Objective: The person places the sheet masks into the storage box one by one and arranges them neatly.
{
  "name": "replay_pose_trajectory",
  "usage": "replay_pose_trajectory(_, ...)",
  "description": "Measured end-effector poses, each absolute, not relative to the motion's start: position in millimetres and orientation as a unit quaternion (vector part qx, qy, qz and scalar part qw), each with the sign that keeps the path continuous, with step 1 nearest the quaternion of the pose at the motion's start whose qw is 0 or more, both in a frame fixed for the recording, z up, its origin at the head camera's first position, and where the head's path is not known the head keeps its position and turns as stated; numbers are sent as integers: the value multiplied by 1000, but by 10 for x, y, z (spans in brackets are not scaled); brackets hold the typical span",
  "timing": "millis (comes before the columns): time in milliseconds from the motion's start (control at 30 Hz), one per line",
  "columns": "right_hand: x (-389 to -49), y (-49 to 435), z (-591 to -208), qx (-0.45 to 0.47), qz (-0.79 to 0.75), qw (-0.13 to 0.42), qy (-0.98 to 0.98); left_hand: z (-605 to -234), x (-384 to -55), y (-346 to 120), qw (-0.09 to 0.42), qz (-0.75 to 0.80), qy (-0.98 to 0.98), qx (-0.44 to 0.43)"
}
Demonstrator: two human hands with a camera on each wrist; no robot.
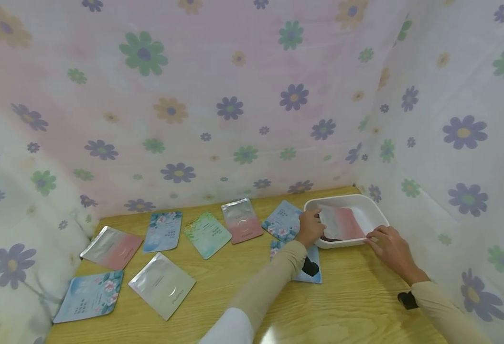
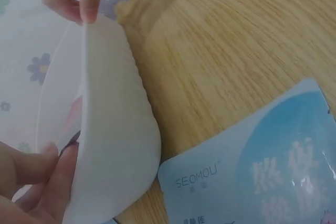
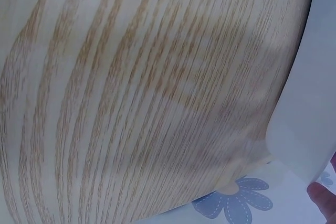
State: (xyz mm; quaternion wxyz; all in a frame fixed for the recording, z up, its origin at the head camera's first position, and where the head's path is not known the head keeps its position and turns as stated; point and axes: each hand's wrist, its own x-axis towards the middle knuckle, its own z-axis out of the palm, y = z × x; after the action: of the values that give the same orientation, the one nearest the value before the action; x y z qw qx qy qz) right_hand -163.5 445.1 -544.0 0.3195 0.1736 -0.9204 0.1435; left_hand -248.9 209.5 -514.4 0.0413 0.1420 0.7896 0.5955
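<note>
A white plastic basin (image 1: 369, 213) stands at the table's back right. Inside it lies a pink-and-silver face mask packet (image 1: 345, 223), with a dark edge showing under it. My left hand (image 1: 311, 228) reaches over the basin's left rim and pinches the packet's edge between thumb and fingers (image 2: 59, 174). At the front right corner, my right hand (image 1: 391, 249) grips the rim between thumb and fingers. Two blue floral packets lie left of the basin, one (image 1: 284, 220) behind my left wrist, the other (image 1: 314, 272) partly under my left forearm.
Further left, several mask packets lie spread on the wooden table (image 1: 217, 306): a pink-silver one (image 1: 242, 222), a green one (image 1: 209, 235), a cream-silver one (image 1: 162, 285) and a blue floral one (image 1: 163, 231). Flower-print cloth (image 1: 252, 95) walls the back and both sides.
</note>
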Motion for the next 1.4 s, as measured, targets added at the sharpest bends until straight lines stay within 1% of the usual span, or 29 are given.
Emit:
replay_pose_trajectory(67, -1630, 4444, -5436, 176, 145, 318, -920, -5147, -2484, 2079, -1, 554, 814, 173)
replay_pose_trajectory(133, -1627, 4439, -5436, 178, 147, 315, -921, -5156, -2483, 2065, -29, 528, 827, 189)
replay_pose_trajectory(233, -1628, 4435, -5442, 176, 149, 310, -922, -5164, -2488, 2051, -42, 511, 836, 194)
replay_pose_trajectory(500, -1662, 4441, -5403, 165, 154, 307, -925, -5083, -2477, 1936, -14, 551, 813, 187)
replay_pose_trajectory(633, -1658, 4437, -5414, 157, 153, 298, -929, -5081, -2473, 1834, -9, 553, 812, 187)
replay_pose_trajectory(733, -1637, 4450, -5421, 152, 153, 294, -931, -5057, -2468, 1751, 2, 544, 814, 203)
replay_pose_trajectory(900, -1627, 4469, -5393, 158, 155, 290, -931, -4967, -2451, 1594, 51, 535, 815, 217)
replay_pose_trajectory(1067, -1623, 4475, -5350, 161, 151, 284, -933, -4939, -2411, 1422, 146, 592, 770, 188)
replay_pose_trajectory(1133, -1614, 4479, -5345, 160, 149, 282, -934, -4946, -2386, 1344, 174, 609, 754, 173)
replay_pose_trajectory(1200, -1613, 4482, -5348, 158, 149, 278, -936, -4968, -2373, 1260, 181, 611, 751, 169)
replay_pose_trajectory(1400, -1633, 4459, -5356, 160, 151, 279, -935, -5004, -2355, 986, 179, 600, 762, 166)
